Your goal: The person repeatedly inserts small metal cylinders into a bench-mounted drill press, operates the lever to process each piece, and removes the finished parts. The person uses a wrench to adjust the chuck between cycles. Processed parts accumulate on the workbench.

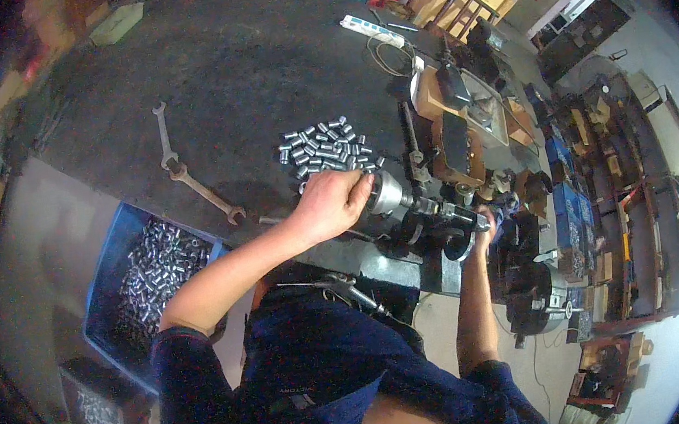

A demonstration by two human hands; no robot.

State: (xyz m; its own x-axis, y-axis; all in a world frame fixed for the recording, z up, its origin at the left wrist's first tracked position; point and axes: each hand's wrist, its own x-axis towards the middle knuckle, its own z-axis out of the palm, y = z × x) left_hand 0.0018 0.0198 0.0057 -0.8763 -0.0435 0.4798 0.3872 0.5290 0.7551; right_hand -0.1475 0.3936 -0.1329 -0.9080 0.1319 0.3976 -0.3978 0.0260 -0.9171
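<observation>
My left hand (332, 203) is closed at the front of a round metal chuck (388, 193) on a small bench machine. Its fingers are pressed together, and whatever they hold is hidden behind the hand. My right hand (485, 232) is curled at the far right end of the machine's metal shaft (452, 214); what it grips there cannot be made out. Just beyond my left hand lies a loose pile of short shiny metal cylinders (321, 144) on the dark bench top (219, 68).
Two open-end wrenches (205, 194) lie left of the pile. A blue bin (100, 276) full of metal cylinders stands below the bench edge. An air gun (356, 295) lies near my body. Cardboard boxes (454, 148), a white power strip (371, 31) and shelving (637, 249) are to the right.
</observation>
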